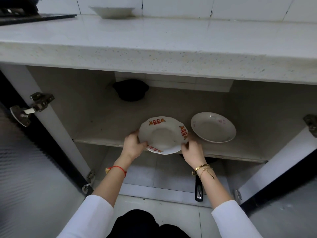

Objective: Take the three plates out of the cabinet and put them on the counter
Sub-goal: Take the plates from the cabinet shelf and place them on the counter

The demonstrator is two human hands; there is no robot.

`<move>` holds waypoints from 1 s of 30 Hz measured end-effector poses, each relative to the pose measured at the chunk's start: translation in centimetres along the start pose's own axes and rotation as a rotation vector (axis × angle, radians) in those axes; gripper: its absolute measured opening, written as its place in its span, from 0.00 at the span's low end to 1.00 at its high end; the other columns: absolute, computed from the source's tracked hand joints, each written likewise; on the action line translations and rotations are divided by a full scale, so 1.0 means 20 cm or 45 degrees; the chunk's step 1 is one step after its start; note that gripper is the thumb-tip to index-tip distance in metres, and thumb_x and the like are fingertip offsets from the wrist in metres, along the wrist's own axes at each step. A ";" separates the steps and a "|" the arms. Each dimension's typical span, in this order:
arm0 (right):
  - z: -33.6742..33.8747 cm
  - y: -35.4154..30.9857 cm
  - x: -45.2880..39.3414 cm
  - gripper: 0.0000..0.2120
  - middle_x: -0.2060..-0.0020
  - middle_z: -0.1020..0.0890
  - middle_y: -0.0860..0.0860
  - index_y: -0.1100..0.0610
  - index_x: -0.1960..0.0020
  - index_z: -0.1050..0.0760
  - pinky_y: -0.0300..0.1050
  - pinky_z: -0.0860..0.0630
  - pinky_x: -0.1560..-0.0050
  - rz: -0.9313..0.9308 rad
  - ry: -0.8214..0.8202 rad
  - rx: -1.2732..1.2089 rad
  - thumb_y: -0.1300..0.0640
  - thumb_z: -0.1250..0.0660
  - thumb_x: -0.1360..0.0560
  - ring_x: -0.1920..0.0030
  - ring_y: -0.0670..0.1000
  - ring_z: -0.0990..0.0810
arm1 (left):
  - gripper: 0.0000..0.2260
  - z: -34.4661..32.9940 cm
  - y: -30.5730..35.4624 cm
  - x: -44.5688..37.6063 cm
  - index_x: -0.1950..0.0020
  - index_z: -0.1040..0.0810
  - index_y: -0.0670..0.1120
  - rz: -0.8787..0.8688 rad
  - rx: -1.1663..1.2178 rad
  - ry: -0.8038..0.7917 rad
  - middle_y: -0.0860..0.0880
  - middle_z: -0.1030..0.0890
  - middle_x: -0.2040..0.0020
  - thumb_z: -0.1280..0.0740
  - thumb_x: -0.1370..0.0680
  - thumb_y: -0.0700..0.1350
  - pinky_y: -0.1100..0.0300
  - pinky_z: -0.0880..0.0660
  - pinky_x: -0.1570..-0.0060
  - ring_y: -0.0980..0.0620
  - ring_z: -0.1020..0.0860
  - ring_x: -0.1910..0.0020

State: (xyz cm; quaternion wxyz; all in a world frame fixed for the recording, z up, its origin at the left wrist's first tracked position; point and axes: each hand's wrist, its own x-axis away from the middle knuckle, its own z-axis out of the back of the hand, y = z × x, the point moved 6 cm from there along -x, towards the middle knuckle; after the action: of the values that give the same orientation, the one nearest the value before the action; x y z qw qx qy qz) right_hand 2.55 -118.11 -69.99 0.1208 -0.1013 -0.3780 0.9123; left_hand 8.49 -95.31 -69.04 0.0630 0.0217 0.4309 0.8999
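Note:
A white scalloped plate with red and orange marks [163, 134] is at the front edge of the cabinet shelf [96, 127], tilted toward me. My left hand [133, 144] grips its left rim and my right hand [192, 150] grips its right rim. A plain white plate with faint pink flowers [213, 127] lies on the shelf just to the right, apart from my hands. Another white plate [111, 12] sits on the counter [154, 40] at the back, against the tiled wall.
A dark pot [131, 90] stands at the back of the shelf. A black pan handle [199, 191] sticks out of the lower compartment. Both cabinet doors [25, 169] [283, 194] stand open at left and right. A stove edge [25, 16] is at the counter's far left.

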 end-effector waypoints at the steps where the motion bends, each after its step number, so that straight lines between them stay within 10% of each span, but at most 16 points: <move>1: 0.00 0.00 0.03 0.08 0.58 0.18 0.58 0.64 0.47 0.27 0.39 0.30 0.62 0.010 -0.008 -0.010 0.62 0.40 0.23 0.57 0.59 0.19 | 0.21 0.00 0.00 0.02 0.36 0.23 0.42 0.003 -0.003 0.003 0.43 0.18 0.42 0.27 0.29 0.38 0.58 0.24 0.43 0.43 0.21 0.42; 11: 0.09 -0.05 0.39 0.27 0.51 0.18 0.49 0.51 0.25 0.41 0.40 0.22 0.53 0.158 0.043 -0.147 0.60 0.40 0.22 0.57 0.48 0.19 | 0.30 0.09 0.02 0.39 0.27 0.32 0.45 -0.046 -0.047 0.117 0.42 0.25 0.36 0.27 0.28 0.43 0.60 0.31 0.41 0.43 0.26 0.37; 30: 0.09 -0.08 0.85 0.30 0.47 0.20 0.43 0.43 0.23 0.50 0.33 0.28 0.45 0.180 -0.006 -0.204 0.53 0.41 0.20 0.49 0.44 0.21 | 0.32 0.25 0.00 0.97 0.25 0.35 0.45 -0.028 0.014 0.278 0.50 0.28 0.30 0.27 0.27 0.45 0.57 0.34 0.34 0.51 0.30 0.32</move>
State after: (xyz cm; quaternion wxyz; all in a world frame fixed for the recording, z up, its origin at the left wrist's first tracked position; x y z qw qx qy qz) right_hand -13.94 -113.20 -69.20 0.0469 -0.1347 -0.4419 0.8857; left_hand -10.21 -88.93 -66.11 0.0254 -0.0807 0.4403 0.8939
